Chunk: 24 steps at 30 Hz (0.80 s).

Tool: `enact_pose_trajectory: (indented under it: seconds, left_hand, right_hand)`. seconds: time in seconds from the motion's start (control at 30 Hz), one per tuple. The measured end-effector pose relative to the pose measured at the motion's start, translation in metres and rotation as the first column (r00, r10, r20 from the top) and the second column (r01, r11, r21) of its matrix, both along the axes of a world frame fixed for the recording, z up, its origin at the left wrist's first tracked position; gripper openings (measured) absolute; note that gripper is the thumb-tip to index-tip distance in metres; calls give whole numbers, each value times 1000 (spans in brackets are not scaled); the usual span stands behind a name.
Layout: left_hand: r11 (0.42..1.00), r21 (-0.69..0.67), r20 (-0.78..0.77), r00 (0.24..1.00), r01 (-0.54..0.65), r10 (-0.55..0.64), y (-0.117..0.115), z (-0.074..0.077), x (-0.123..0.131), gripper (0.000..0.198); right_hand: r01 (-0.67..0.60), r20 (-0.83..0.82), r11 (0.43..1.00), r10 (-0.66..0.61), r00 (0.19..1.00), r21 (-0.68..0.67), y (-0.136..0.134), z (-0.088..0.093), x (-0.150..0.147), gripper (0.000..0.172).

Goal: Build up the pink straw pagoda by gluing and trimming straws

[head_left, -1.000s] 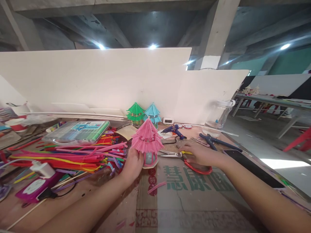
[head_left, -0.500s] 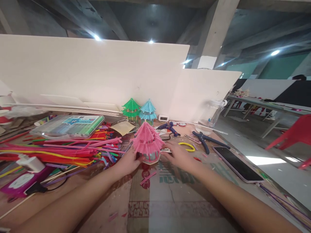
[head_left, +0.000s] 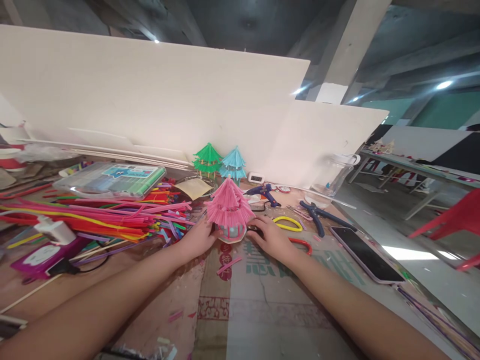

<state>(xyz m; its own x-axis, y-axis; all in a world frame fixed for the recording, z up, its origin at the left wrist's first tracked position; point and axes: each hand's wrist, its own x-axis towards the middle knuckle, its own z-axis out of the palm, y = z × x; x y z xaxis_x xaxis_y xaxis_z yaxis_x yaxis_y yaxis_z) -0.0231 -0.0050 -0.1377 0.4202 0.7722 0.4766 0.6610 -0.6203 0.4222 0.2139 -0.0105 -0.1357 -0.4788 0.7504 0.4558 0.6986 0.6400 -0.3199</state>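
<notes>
A small pink pagoda model (head_left: 229, 208) with fringed roofs stands on the cardboard-covered table (head_left: 262, 300). My left hand (head_left: 198, 238) grips its base from the left, fingers curled against it. My right hand (head_left: 270, 238) holds the base from the right, fingers bent round it. Behind it stand a green pagoda model (head_left: 207, 160) and a blue pagoda model (head_left: 233, 164) near the white board.
A heap of coloured pipe cleaners (head_left: 97, 217) and a clear plastic case (head_left: 110, 180) lie left. Right of my hand are scissors with red and yellow handles (head_left: 292, 230), a blue glue gun (head_left: 264, 193), blue pliers (head_left: 317, 215), a phone (head_left: 365, 253) and a glass jar (head_left: 332, 180).
My right hand left the scissors and came to the pink pagoda's base. My left hand stayed on the model, which now rests lower on the table.
</notes>
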Motion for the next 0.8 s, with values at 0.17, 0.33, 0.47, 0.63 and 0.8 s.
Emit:
enact_pose_trajectory:
  seconds: [0.17,0.33,0.47,0.63,0.8]
  left_hand:
    - [1000,1,-16,1000,-26,26,-1,0,-1,25]
    - [1000,16,-12,1000,-22,22,-2,3,-1,31]
    - [1000,19,-5,1000,-16,17,-3,5,0,31]
    - [999,38,20,999,-26,25,-4,6,1,32]
    - [999,47,50,999,-23,21,-4,2,0,31]
  right_hand:
    - [99,140,995,-93,986,-33,9,-2,5,34]
    - [208,150,978,-202,968,-28,25,0,26,30]
    - [297,117,955,-294,949,-13,34,-2,41,28]
    - [303,48,953,-304,951,22,31,-2,40,24]
    - [279,-117,951,-265,957,136,12,32,28,24]
